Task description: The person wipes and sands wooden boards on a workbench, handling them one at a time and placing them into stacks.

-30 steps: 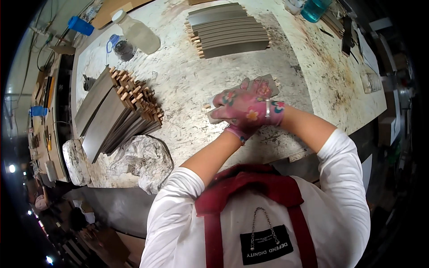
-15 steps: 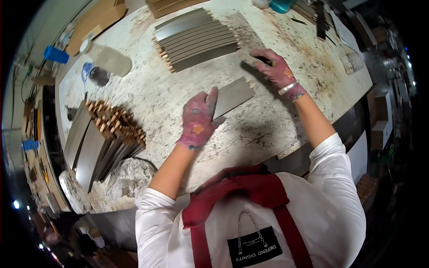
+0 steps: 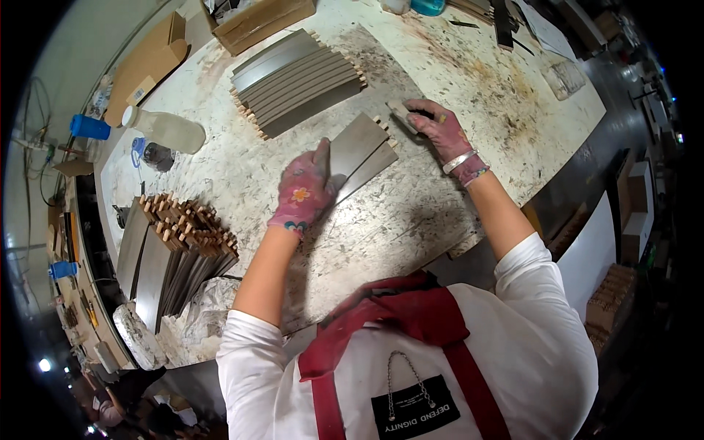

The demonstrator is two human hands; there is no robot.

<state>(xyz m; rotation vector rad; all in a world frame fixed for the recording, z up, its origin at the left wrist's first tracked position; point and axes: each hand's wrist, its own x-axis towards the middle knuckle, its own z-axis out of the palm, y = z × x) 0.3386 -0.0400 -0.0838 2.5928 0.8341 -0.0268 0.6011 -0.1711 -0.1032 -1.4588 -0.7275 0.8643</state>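
Note:
My left hand [image 3: 302,187], in a pink flowered glove, grips the near-left end of two grey slats [image 3: 358,152]. They overlap and fan slightly apart, with pale wooden pegs at their far-right ends. To the right, my gloved right hand [image 3: 442,136] is closed on a small pale block [image 3: 398,110], held off the slats' pegged end. Beyond my left hand lies a stack of grey slats [image 3: 293,84], with pegs along both ends. At the left, another pile of slats [image 3: 172,271] has its many pegs pointing away from me.
A capped bottle of cloudy liquid [image 3: 169,130] lies beside a small dark jar [image 3: 158,156] at the far left. A cardboard box [image 3: 264,26] stands behind the stack. A crumpled plastic-wrapped bundle [image 3: 139,337] lies at the stained white table's [image 3: 381,220] near-left edge.
The whole view has shifted. Where one slat showed in my left hand, two now show, fanned apart. My right hand still holds the pale block.

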